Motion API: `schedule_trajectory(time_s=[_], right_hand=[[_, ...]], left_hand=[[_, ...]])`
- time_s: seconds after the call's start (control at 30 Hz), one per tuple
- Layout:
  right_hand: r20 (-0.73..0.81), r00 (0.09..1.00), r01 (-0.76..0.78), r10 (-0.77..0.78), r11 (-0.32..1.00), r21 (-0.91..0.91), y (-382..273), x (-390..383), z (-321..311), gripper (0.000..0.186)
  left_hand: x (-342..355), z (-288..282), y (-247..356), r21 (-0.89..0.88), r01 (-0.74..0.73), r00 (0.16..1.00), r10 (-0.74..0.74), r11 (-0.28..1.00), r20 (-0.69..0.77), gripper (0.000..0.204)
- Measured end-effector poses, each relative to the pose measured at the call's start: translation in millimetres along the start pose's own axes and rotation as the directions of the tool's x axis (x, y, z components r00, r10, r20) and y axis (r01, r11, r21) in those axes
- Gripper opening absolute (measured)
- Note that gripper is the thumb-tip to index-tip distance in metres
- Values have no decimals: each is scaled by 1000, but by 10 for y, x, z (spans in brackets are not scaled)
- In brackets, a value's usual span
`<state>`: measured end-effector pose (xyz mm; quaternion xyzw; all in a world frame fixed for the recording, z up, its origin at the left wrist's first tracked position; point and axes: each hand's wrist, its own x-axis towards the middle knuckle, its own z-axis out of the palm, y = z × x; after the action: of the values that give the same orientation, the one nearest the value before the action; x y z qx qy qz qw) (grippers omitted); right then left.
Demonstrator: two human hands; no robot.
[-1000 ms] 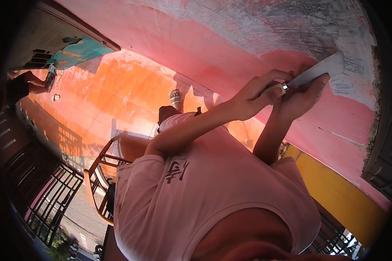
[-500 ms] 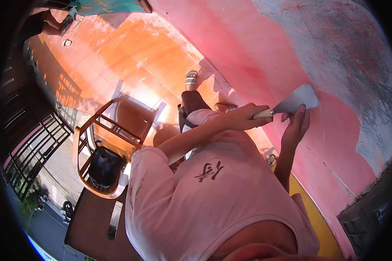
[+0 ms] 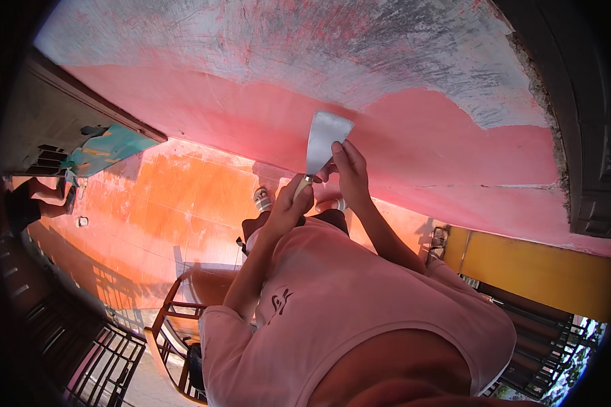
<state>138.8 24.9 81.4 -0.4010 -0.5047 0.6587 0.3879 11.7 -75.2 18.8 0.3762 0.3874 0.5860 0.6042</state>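
Observation:
A scraper (image 3: 327,136) with a wide flat metal blade and a pale handle is held up before the pink wall (image 3: 251,115). My left hand (image 3: 293,203) is wrapped round the handle. The fingers of my right hand (image 3: 349,167) pinch the blade's right edge from the side. The blade points away from me, toward the wall, and I cannot tell whether it touches it. Beyond the blade, the upper part of the wall is a rough grey patch (image 3: 305,47) with scratch marks.
A wooden chair (image 3: 157,339) stands on my left, partly out of view. Orange tiles cover the floor (image 3: 176,197). At the far left, part of another person (image 3: 37,200) shows. A yellow panel (image 3: 523,271) runs along the right below the wall, and a dark frame (image 3: 584,136) borders it.
My view has swung to the right, so the wall now lies straight ahead and the chair has shifted toward the lower edge. Both hands still hold the scraper.

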Motion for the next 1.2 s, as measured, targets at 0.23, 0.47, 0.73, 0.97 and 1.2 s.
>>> schedule_trajectory(time_s=[0.23,0.47,0.73,0.97,1.2], right_hand=[[37,995,91,-89,994,-60,85,149,-202,26],[37,993,117,-116,992,-38,136,252,-247,26],[-10,971,241,-241,969,47,-381,252,-59,28],[-73,959,280,-273,952,123,-454,214,-29,28],[-108,963,264,-246,942,209,-315,190,28,26]], left_hand=[[207,172,-106,99,-139,986,147,985,-78,26],[314,306,-191,24,-168,977,169,986,-130,24],[510,567,202,102,-363,922,373,926,-101,21],[447,620,321,136,-327,935,341,935,-94,22],[350,587,383,150,-247,959,264,957,-107,21]])
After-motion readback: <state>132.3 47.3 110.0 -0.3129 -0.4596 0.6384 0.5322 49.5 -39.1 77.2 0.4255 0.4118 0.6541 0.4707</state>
